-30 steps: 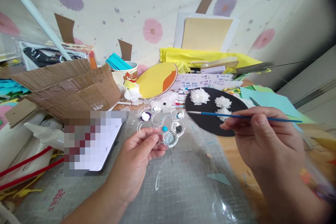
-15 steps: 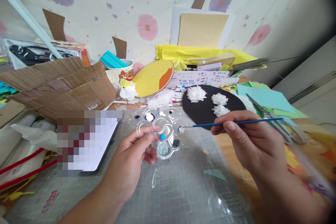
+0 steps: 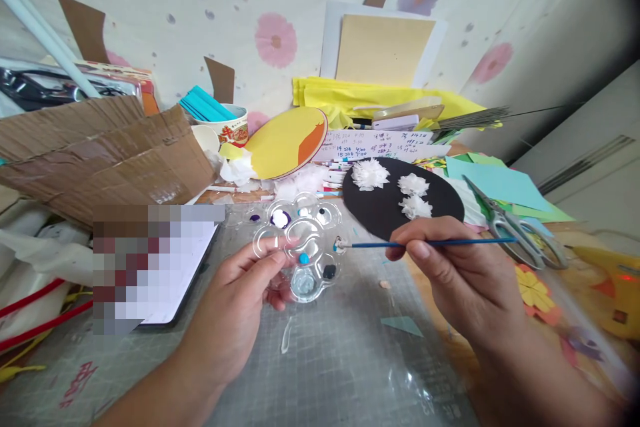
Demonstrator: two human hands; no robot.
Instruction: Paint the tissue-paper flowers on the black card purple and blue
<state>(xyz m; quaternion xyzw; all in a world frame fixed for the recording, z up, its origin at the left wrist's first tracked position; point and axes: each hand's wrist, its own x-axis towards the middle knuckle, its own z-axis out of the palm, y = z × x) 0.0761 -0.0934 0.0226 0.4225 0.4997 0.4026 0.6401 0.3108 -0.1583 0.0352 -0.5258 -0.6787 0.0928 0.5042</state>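
My left hand [image 3: 240, 297] grips a clear plastic paint palette [image 3: 300, 243] by its near-left edge, thumb on top. Its wells hold white, blue and black dabs of paint. My right hand [image 3: 450, 273] pinches a thin blue paintbrush [image 3: 425, 243] that lies level, its tip touching a well with white paint at the palette's right rim. Just behind the brush lies a black oval card [image 3: 395, 203] carrying three white paper flowers [image 3: 369, 174].
A grey cutting mat [image 3: 330, 360] under clear film covers the near table. A blurred-out flat item [image 3: 150, 267] and torn cardboard [image 3: 100, 153] lie left. Scissors [image 3: 510, 227], coloured paper sheets and a yellow paper flower [image 3: 533, 290] sit right. A cup and a yellow disc [image 3: 285, 143] stand behind.
The brush tip came down and left from above the black card to the palette's right well. My left hand kept hold of the palette; the view shifted slightly.
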